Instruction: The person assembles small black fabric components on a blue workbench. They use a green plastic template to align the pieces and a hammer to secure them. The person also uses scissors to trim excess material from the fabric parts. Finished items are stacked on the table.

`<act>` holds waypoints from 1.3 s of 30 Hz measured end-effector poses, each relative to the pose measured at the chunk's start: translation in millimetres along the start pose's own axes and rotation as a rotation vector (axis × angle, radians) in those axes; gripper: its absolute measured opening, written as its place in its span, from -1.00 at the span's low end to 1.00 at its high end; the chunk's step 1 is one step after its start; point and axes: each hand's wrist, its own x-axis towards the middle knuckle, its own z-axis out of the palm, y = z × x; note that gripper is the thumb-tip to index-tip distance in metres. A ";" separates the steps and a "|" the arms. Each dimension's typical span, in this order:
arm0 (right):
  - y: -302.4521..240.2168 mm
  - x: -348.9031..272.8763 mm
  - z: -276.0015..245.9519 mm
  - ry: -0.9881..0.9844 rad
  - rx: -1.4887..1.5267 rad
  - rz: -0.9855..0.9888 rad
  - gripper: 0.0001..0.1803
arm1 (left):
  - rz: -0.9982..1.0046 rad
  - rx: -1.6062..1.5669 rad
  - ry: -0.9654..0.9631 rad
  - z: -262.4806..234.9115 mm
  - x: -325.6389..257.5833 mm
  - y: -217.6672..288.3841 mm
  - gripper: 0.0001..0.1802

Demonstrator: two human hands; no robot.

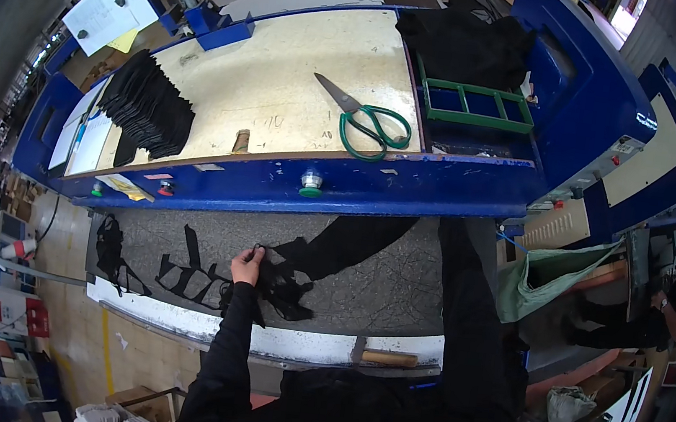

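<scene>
My left hand (pixel 247 266) is closed, its fingertips pinching black fabric scraps (pixel 286 293) on the grey, scored cutting bed (pixel 354 289). More cut-out black strips and netlike offcuts (pixel 192 282) lie left of that hand. A wide black fabric piece (pixel 350 246) runs from near the hand to the right, its far end passing beneath the blue machine beam (pixel 408 188). My right arm (pixel 469 311) stretches forward across the bed; its hand is hidden under the beam.
On the beam's pale top stand a stack of black cut pieces (pixel 148 108) and green-handled scissors (pixel 373 131). Black cloth (pixel 464 45) lies behind a green rack (pixel 477 106). A green sack (pixel 549 279) hangs at the right, near another person's hand (pixel 660 301). Push buttons (pixel 311 184) line the beam front.
</scene>
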 end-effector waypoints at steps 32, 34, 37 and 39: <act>145.4 -191.8 -88.1 0.398 0.277 0.497 -0.75 | 0.571 0.572 -0.222 74.1 -89.9 98.5 -0.43; 149.6 -193.9 -96.7 0.356 0.259 0.597 -0.75 | 0.549 0.570 -0.245 78.4 -89.5 102.2 -0.43; 154.2 -193.9 -107.4 0.252 0.222 0.575 -0.76 | 0.538 0.551 -0.210 77.0 -75.7 101.7 -0.44; 158.9 -197.0 -108.3 0.237 0.241 0.569 -0.73 | 0.552 0.483 -0.155 80.8 -59.8 89.7 -0.44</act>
